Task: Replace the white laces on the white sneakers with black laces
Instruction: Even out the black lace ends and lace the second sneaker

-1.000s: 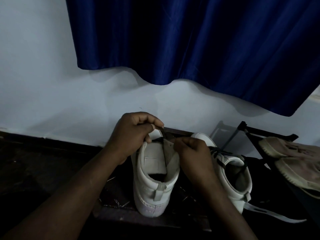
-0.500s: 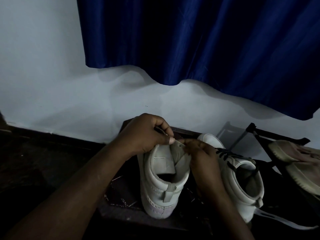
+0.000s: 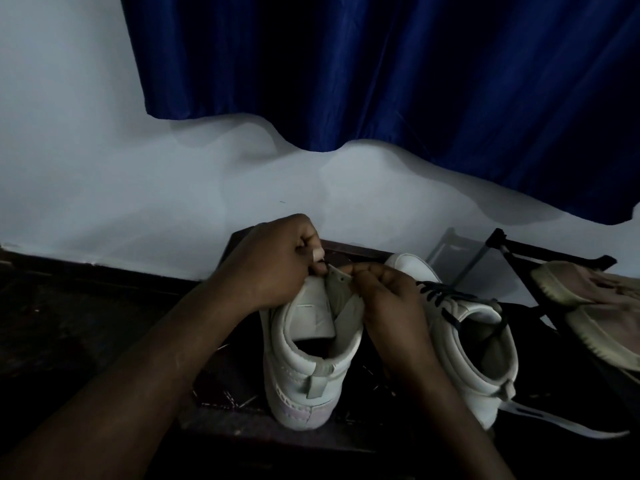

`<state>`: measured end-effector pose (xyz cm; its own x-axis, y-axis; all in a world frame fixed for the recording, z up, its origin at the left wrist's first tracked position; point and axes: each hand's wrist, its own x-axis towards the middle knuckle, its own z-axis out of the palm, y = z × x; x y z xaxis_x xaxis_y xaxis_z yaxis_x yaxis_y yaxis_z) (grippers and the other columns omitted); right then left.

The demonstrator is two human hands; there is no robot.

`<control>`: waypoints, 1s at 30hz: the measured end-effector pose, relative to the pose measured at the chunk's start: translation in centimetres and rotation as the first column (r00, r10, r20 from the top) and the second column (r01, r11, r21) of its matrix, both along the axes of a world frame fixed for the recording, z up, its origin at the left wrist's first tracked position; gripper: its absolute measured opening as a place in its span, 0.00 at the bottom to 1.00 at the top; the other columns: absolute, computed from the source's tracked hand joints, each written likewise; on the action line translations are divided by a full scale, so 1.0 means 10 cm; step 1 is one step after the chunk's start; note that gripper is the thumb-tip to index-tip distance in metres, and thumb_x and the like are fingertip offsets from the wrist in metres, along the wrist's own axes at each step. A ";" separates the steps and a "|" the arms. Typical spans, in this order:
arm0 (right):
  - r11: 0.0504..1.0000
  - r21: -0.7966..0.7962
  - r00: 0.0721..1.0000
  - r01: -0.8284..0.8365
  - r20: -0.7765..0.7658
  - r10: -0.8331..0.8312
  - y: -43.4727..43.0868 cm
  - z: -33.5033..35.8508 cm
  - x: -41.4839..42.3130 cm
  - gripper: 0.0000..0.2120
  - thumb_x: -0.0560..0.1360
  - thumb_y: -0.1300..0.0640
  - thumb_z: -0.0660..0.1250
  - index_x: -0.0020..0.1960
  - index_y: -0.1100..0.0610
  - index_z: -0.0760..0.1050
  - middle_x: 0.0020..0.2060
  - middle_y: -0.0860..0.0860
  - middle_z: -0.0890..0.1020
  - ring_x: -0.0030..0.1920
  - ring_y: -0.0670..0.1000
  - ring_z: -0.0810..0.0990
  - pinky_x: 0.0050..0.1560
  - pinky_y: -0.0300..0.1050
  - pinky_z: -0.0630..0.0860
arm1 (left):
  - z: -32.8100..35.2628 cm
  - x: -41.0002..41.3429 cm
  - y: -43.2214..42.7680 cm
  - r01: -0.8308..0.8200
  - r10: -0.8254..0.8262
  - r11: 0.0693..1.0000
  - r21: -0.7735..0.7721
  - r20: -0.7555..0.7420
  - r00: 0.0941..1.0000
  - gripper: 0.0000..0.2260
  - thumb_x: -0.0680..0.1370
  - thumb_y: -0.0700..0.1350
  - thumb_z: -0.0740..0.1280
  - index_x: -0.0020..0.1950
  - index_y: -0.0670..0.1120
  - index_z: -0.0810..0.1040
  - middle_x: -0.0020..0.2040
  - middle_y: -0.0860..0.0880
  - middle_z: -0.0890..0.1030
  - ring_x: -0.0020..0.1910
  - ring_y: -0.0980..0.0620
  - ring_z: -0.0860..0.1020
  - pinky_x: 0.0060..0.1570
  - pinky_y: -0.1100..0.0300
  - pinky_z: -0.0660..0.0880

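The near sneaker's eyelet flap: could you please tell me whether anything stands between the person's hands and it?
Nothing visible does. The right hand pinches the eyelet flap at its top edge, and the left hand grips the near sneaker beside it. The second sneaker, laced in black, stands off to the right.

Setting: domestic room, dim light. Evidence: dark blue curtain hanging over a plain pale wall; dark skirting along its base; black shoe rack at right carrying worn beige shoes; white sneakers on a low dark surface beside the rack
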<state>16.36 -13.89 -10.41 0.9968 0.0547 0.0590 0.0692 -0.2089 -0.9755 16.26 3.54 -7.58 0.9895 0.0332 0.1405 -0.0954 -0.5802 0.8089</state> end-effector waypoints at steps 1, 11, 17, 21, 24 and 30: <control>1.000 -0.001 1.000 -0.011 0.005 0.011 0.01 -0.01 0.00 0.14 0.70 0.50 0.63 0.45 0.52 0.87 0.41 0.54 0.88 0.50 0.62 0.86 0.55 0.67 0.80 | -0.01 -0.02 0.02 -0.003 0.003 1.000 -0.003 0.017 1.000 0.05 0.80 0.45 0.69 0.45 0.53 0.80 0.40 0.61 0.86 0.40 0.65 0.82 0.51 0.56 0.78; 1.000 -0.014 1.000 -0.025 0.008 0.026 -0.01 -0.10 0.09 0.21 0.65 0.42 0.64 0.46 0.53 0.87 0.42 0.53 0.88 0.49 0.59 0.87 0.54 0.66 0.81 | 0.04 -0.07 0.02 -0.012 0.011 1.000 0.021 0.019 1.000 0.08 0.71 0.42 0.78 0.41 0.54 0.82 0.38 0.56 0.86 0.37 0.58 0.83 0.45 0.55 0.79; 1.000 -0.029 1.000 -0.008 0.015 0.009 0.00 -0.07 0.08 0.20 0.65 0.42 0.64 0.46 0.51 0.88 0.40 0.52 0.88 0.48 0.57 0.87 0.54 0.65 0.81 | 0.01 -0.06 -0.01 -0.037 0.034 0.996 0.083 0.041 0.999 0.09 0.69 0.47 0.76 0.42 0.56 0.78 0.37 0.58 0.84 0.38 0.57 0.82 0.50 0.51 0.79; 1.000 -0.008 1.000 0.007 0.023 -0.007 0.02 -0.06 0.05 0.20 0.65 0.44 0.64 0.45 0.55 0.87 0.39 0.60 0.86 0.48 0.66 0.85 0.50 0.68 0.81 | -0.04 -0.06 -0.02 -0.089 0.081 0.993 0.075 0.110 0.991 0.11 0.70 0.47 0.77 0.42 0.56 0.75 0.34 0.60 0.82 0.36 0.60 0.79 0.43 0.57 0.73; 1.000 0.004 0.999 0.009 0.034 -0.009 0.04 -0.06 0.04 0.21 0.66 0.43 0.63 0.44 0.57 0.86 0.39 0.63 0.85 0.47 0.69 0.83 0.47 0.69 0.80 | -0.08 -0.06 -0.03 -0.125 0.116 0.990 0.059 0.141 0.983 0.12 0.70 0.48 0.77 0.40 0.54 0.73 0.33 0.59 0.80 0.34 0.59 0.77 0.39 0.60 0.68; 1.000 -0.013 0.999 -0.010 0.050 0.011 0.02 -0.08 0.06 0.21 0.66 0.43 0.63 0.44 0.57 0.85 0.38 0.63 0.84 0.46 0.68 0.83 0.46 0.68 0.80 | -0.09 -0.06 -0.06 -0.130 0.120 0.990 0.059 0.148 0.982 0.11 0.71 0.46 0.76 0.39 0.53 0.74 0.34 0.54 0.81 0.34 0.55 0.78 0.36 0.59 0.72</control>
<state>16.97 -13.65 -11.24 0.9919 0.0665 0.1081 0.1202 -0.2202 -0.9680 15.62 2.93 -8.44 0.9474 0.1412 0.2874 -0.1310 -0.6479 0.7503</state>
